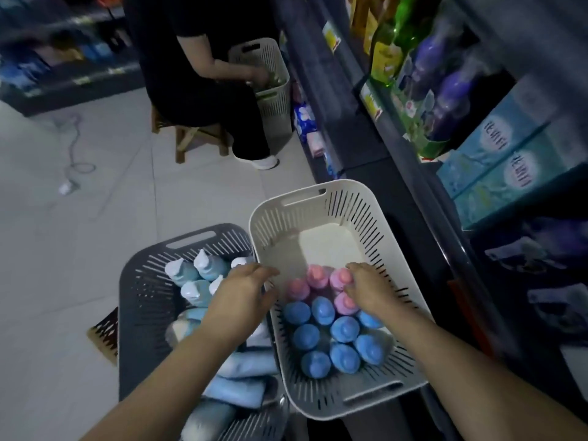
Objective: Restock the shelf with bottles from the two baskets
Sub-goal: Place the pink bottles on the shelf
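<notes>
Person's left hand (pixel 245 292) over the adjoining rims of a dark grey slotted plastic basket (pixel 143 281) and a white slotted plastic basket (pixel 318 198); fingers (pixel 265 272) loosely spread, holding nothing. Right hand (pixel 374 292) inside the white basket, curved fingers touching the pink-capped bottles (pixel 315 276); a grip cannot be told. Round blue-capped bottles (pixel 345 327) stand beneath that wrist; pale blue bottles (pixel 206 267) lie under the left hand. Dark shelf (pixel 375 128) at right.

Left hand (pixel 243 289): bare, with slender fingers (pixel 266 272) blurred at the tips.
Right hand (pixel 370 289): bare, its edges soft with motion blur.
Left forearm (pixel 178 367): bare from the wrist to the bottom edge of view.
Right forearm (pixel 471 361): bare from the wrist to the lower right corner.
Sleeves: out of view.
</notes>
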The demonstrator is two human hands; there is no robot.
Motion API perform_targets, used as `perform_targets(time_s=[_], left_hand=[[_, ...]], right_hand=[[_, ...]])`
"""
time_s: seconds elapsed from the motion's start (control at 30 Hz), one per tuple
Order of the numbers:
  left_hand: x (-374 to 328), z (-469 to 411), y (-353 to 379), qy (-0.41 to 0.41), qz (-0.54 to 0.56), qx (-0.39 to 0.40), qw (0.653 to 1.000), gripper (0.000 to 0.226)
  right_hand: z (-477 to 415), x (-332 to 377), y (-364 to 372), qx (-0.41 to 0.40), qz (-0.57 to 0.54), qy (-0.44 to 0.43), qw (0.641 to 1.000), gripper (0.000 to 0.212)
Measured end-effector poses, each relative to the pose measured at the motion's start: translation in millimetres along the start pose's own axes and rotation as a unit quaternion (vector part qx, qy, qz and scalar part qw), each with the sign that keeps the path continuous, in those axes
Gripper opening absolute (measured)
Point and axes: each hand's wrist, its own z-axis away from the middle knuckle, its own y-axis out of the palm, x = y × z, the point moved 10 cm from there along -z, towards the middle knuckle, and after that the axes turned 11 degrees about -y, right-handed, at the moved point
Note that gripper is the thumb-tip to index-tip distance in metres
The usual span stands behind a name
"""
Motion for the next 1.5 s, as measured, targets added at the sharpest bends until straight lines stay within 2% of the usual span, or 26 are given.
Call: perform_targets(time_s=[0.1,0.17,0.23,0.33,0.43,0.5,0.57,0.7,0.8,0.9,1.1,1.17,1.33,1.43,1.5], left_hand=[[-15,-22,19,0.052,-0.041,0.019,0.998,0.048],[-24,-38,35,0.077,-0.073,0.026,0.994,0.041],[-32,-53,58,0.092,-0.115,0.064,0.987,0.044],[-41,-73,100,0.103,-0.222,0.136,0.960,0.054],[-50,-86,134,0.108,-0.284,0.186,0.934,0.050],[-51,-92,149,0.092,-0.277,0.213,0.932,0.038],[-48,-97,154,0.036,-0.203,0.238,0.949,0.026],[-41,-107,145,-0.011,-0.149,0.242,0.959,0.027],[-43,-112,121,0.000,-0.163,0.206,0.965,0.025],[-55,-109,77,0.023,-0.133,0.142,0.981,0.030],[-93,-72,-18,0.130,-0.045,0.025,0.990,0.032],[-106,-53,-44,0.164,-0.011,0.004,0.986,0.031],[-127,-2,-108,0.188,0.108,-0.066,0.974,0.029],[-147,42,-150,0.229,0.203,-0.119,0.945,0.023],[-163,73,-170,0.257,0.240,-0.124,0.928,0.018]], right_hand=[[-14,-6,11,0.010,0.007,-0.014,1.000,0.036],[-20,-9,15,0.007,0.006,-0.023,1.000,0.032],[-21,-11,18,-0.005,-0.014,-0.028,0.999,0.026],[-19,-17,20,-0.022,-0.071,-0.021,0.997,0.020],[-14,-21,11,-0.052,-0.083,-0.012,0.995,0.021],[-8,-23,-1,-0.081,-0.087,0.000,0.993,0.022],[1,-24,-14,-0.111,-0.097,0.017,0.989,0.022],[15,-21,-36,-0.164,-0.103,0.019,0.981,0.023],[26,-20,-49,-0.188,-0.122,0.018,0.974,0.024],[41,-18,-66,-0.227,-0.173,0.029,0.958,0.024],[84,3,-115,-0.292,-0.194,0.027,0.936,0.027],[108,15,-129,-0.320,-0.193,0.018,0.927,0.025],[181,47,-152,-0.393,-0.208,0.012,0.896,0.021],[232,68,-156,-0.442,-0.222,0.016,0.869,0.019],[269,78,-156,-0.477,-0.222,0.027,0.850,0.017]])
